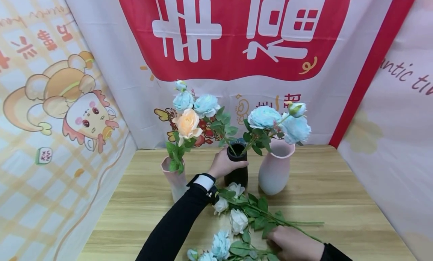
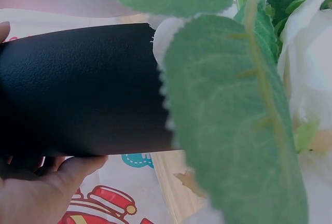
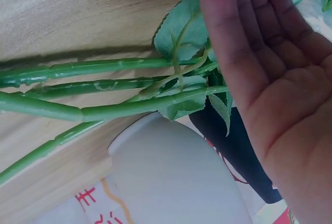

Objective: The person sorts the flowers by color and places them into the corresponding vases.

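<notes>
Near the back of the table, my left hand (image 1: 224,164) grips a black vase (image 1: 235,175) just below its rim, thumb across the front. Blue flowers (image 1: 264,117) on leafy stems stand in this vase. In the left wrist view, a large green leaf (image 2: 228,115) covers part of the black vase (image 2: 83,89). My right hand (image 1: 294,243) is low at the front, beside flowers lying on the table: white roses (image 1: 238,221) and blue flowers (image 1: 221,244). Its fingers (image 3: 228,32) are extended beside green stems (image 3: 109,112) in the right wrist view, palm showing.
Left of the black vase stands a pink faceted vase (image 1: 174,180) with a peach rose (image 1: 187,123) and blue flowers. To its right is a rounded pink-and-white vase (image 1: 274,170). Printed cloth (image 1: 236,35) hangs behind the wooden table (image 1: 331,189), with more at both sides.
</notes>
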Demonstrator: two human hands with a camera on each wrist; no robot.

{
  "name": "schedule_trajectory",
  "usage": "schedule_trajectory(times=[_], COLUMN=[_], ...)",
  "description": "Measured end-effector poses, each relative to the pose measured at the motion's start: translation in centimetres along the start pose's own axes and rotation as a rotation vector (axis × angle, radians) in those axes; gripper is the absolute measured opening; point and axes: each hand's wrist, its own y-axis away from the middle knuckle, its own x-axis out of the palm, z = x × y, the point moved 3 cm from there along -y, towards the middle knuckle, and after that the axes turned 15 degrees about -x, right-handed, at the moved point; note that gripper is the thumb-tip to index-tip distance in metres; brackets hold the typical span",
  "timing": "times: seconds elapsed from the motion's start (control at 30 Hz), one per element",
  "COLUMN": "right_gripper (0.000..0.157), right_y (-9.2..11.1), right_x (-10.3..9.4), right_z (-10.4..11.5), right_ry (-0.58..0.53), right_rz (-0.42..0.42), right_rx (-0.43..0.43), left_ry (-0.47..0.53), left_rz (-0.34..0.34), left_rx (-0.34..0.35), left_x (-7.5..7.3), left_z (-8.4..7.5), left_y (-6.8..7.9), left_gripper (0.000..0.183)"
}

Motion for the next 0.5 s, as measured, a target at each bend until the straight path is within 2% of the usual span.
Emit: schedule_trajectory(times=[0.23, 0.5], right_gripper=[0.03, 0.032], right_y=[0.04, -0.07], right_x=[0.54, 0.53], right_z=[-0.39, -0.25], right_ry=[-0.01, -0.011], right_rz=[0.008, 0.018], right_rx=[-0.031, -0.03], left_ry=[0.011, -0.005], left_rz=[0.001, 0.0], left_rx=[0.0, 0.008], left_x=[-0.14, -0.06], left_z=[0.02, 0.02], left_y=[0.06, 0.04], left_gripper=[0.083, 0.081])
